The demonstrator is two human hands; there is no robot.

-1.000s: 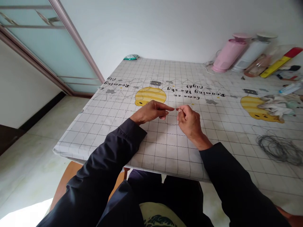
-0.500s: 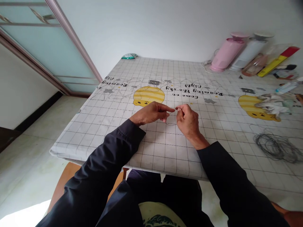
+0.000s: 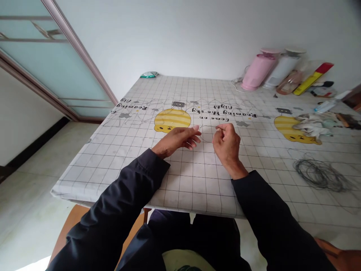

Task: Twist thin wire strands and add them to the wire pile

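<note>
A thin dark thread (image 3: 209, 125) runs in a slack loop between my two hands, just above the checked tablecloth. My right hand (image 3: 228, 145) is closed, pinching the thread between thumb and forefinger. On the other side, my left hand (image 3: 180, 140) has its thumb laid against the forefinger with the thread at the tips, while its other fingers curl loosely below. Both hands stay over the near middle of the table, a short gap apart. The thread's exact path inside the fingers is too fine to make out.
A tangled coil of dark thread (image 3: 320, 175) lies to the right. Beyond it is a crumpled cloth (image 3: 314, 126). A pink canister (image 3: 258, 71), a white canister (image 3: 282, 69) and a yellow-red box (image 3: 313, 79) line the wall. A green packet (image 3: 149, 75) rests at the far left corner.
My fingertips have come apart from nearly touching, opening a gap with thread across it. My left forefinger, pointing out before, has drawn back beside the thumb. The view has shifted slightly.
</note>
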